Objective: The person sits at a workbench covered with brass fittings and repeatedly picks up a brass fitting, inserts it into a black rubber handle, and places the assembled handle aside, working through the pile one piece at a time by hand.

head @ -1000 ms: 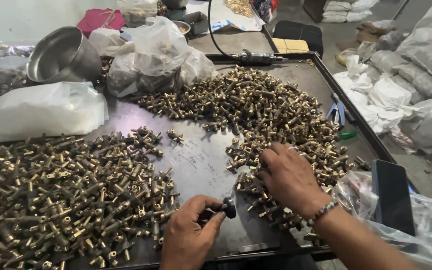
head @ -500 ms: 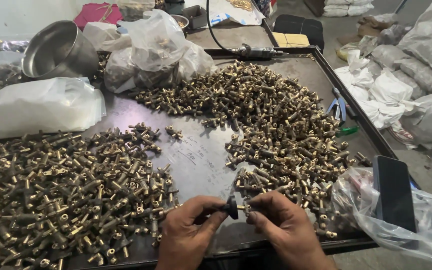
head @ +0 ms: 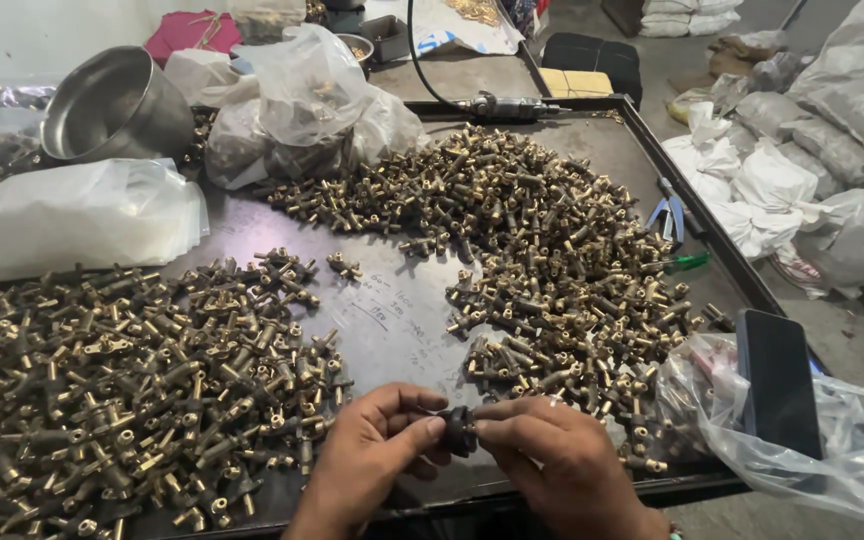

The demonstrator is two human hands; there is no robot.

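2 hands now meet at the near edge of the tabletop (head: pixel 392 320). The left hand (head: pixel 367 465) and the right hand (head: pixel 562 460) both pinch one small dark fitting (head: pixel 457 430) between thumb and fingertips, holding it just above the metal surface, between the 2 heaps of brass parts.

What has changed is the right hand. 1 second ago it was out in the right heap (head: pixel 552 260), fingers spread over the parts, while the left hand alone held the dark fitting. Half a second ago it had come back and closed in beside the left. Now the fingertips of both press on the piece from either side, so I judge that a part drawn from the right heap is being joined to the piece in the left hand; whether a second part sits between the fingers I cannot tell, as they cover it.

Everything else lies as it did. The left heap (head: pixel 122 380) fills the near left of the tabletop. A steel pot (head: pixel 117 105) lies tipped at the far left beside clear plastic bags (head: pixel 302 100). A blue-handled cutter (head: pixel 667 215) and a green-handled tool (head: pixel 687 262) rest by the right rim, and a dark phone (head: pixel 777 380) lies on a plastic bag at the near right corner.
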